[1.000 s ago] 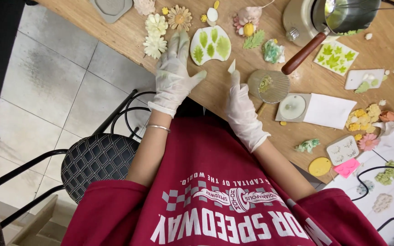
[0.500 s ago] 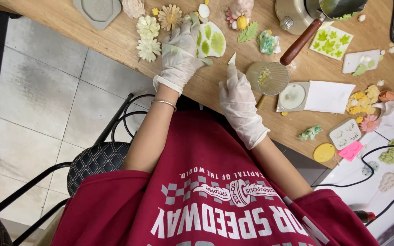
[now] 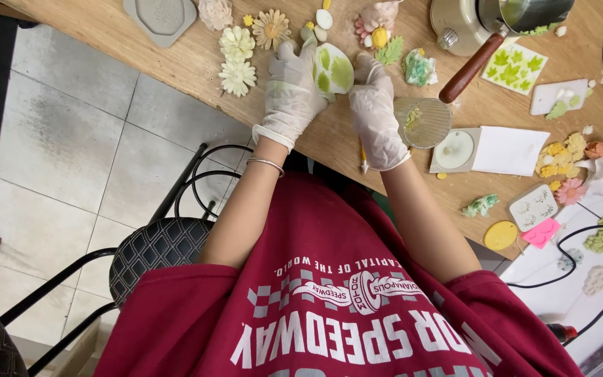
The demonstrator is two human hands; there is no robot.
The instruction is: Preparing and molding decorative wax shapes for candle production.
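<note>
Both of your gloved hands have come together since a moment ago: your left hand now grips the near side of the white mould with green leaf shapes, and your right hand has risen to pinch its other edge, with a thin tool tucked under that palm. The mould sits lifted just above the wooden table, between the cream flower casts and the small glass cup. You could crack the green leaves if you flex the mould too hard, and your right wrist is close enough to knock the cup. No packages or signs show; a square white sheet with green maple leaves lies beside the wooden-handled pot, and a blank white card sits right of the cup.
</note>
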